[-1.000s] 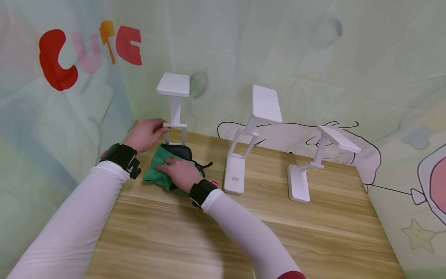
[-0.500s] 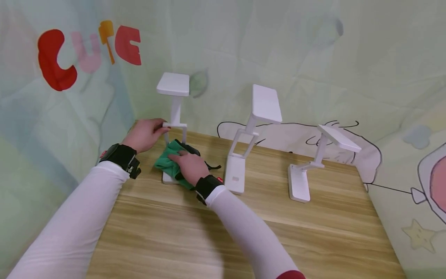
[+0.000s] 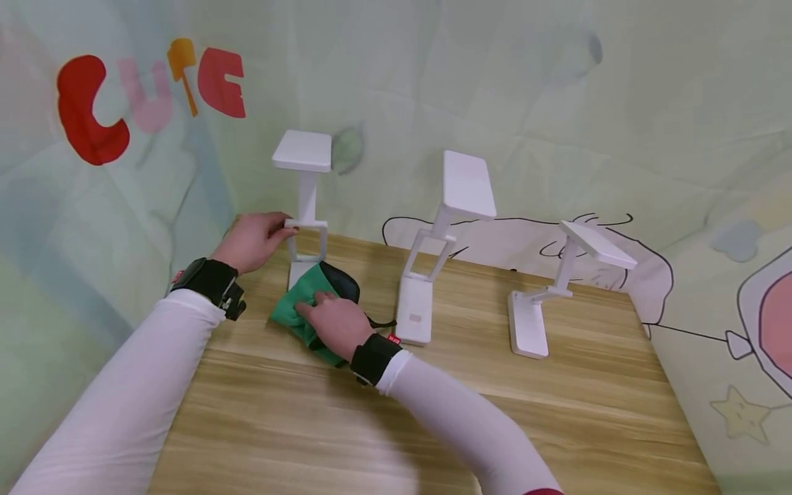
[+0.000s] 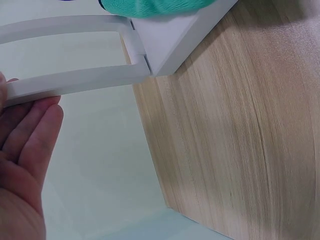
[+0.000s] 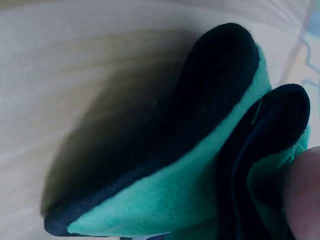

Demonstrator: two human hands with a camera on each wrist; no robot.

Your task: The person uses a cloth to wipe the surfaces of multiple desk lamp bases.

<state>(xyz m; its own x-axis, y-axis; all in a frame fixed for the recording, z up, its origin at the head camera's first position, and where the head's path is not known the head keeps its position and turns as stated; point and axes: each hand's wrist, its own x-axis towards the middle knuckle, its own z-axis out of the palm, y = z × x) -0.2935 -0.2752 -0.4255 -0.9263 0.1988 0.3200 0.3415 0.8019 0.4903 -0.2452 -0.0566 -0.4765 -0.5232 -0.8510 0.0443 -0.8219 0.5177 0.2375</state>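
Three white lamps stood in a row on the wooden desk (image 3: pixel 297 426): the left lamp (image 3: pixel 303 150), the middle lamp (image 3: pixel 468 184) and the right lamp (image 3: pixel 599 245). Half a second before, the green cloth (image 3: pixel 309 283) was farther back on the left lamp's base (image 3: pixel 300 273), and the front end of the base peeped out under it. Now the cloth was nearer the person and over the front part, so the back part of the base showed just below the lamp's frame (image 3: pixel 307 224). The cloth's dark edge (image 3: pixel 344 282) made a big flap on the right side. A thin black strap (image 3: pixel 381 323) stuck out and reached to the middle lamp, but I could not tell if they touched. The left grip (image 3: pixel 250 240) had stayed in the same place, its thumb and fingers pinching the side of the frame. The right grip (image 3: pixel 337 322) had come back with the cloth, and its bent fingers held the cloth over the base. In the right wrist view, the cloth had folds with dark rims. The middle and right lamps had not moved on the desk. Behind was a pale wall (image 3: pixel 383 82) with big letters (image 3: pixel 148 122) that spelled CUTE.
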